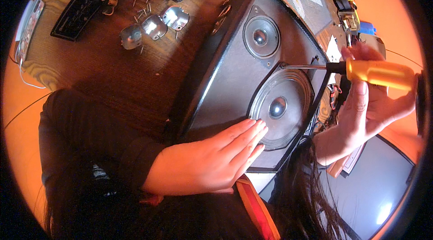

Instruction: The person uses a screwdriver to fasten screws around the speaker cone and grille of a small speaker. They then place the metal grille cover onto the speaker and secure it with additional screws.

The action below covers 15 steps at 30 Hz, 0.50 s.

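In the head view, a black speaker cabinet (221,100) lies front up across the right part of the wooden tabletop (67,59), its near end toward the near edge. My right hand (376,114) is wrapped round a yellow-handled screwdriver (379,73), whose tip meets the rim of the large driver (278,107); the screw head there is too small to make out. My left hand (230,154) grips nothing: fingers extended and together, tips resting on the same driver's near-left rim. Hazards, in my judgement: the shaft lies nearly flat to the front panel, so poor seating could let the tip cam out, chew the screw or skid into the cone; a stray push from my left fingertips could dent it. Loose screws (140,13), lying beside metal corner pieces (154,27) toward the tabletop's far left corner, could roll and be lost if knocked. Markings: the curved black panel (90,5) along the left edge bears faint pale marks, illegible at this size; I find no readable label on the cabinet front.
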Each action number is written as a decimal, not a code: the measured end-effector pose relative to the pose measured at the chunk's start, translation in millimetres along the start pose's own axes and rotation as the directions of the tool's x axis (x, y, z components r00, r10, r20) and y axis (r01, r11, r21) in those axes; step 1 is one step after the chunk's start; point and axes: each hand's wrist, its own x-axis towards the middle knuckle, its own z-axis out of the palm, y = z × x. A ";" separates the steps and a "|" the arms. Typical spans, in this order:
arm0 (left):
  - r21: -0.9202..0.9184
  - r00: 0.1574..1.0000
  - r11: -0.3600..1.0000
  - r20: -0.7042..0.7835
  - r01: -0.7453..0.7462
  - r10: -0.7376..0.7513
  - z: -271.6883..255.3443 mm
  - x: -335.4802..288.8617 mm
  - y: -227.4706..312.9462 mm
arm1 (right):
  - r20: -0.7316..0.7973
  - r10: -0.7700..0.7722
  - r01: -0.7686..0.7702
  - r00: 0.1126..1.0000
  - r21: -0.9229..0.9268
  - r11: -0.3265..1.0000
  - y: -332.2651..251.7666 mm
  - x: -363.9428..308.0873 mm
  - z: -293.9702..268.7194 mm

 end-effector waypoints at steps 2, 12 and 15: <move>0.004 1.000 1.000 0.017 -0.008 0.008 -0.6 0.1 -0.2 | 0.008 0.058 -0.059 0.998 0.077 0.995 -0.7 0.6 -4.0; 0.009 1.000 1.000 0.003 0.000 0.000 1.6 -0.4 0.4 | 0.201 0.041 -0.071 0.979 0.141 0.988 2.2 3.6 -19.3; -0.014 1.000 1.000 -0.009 0.004 -0.004 2.2 0.1 -0.3 | 0.080 0.061 -0.065 0.995 0.053 0.996 -0.2 -4.8 -17.7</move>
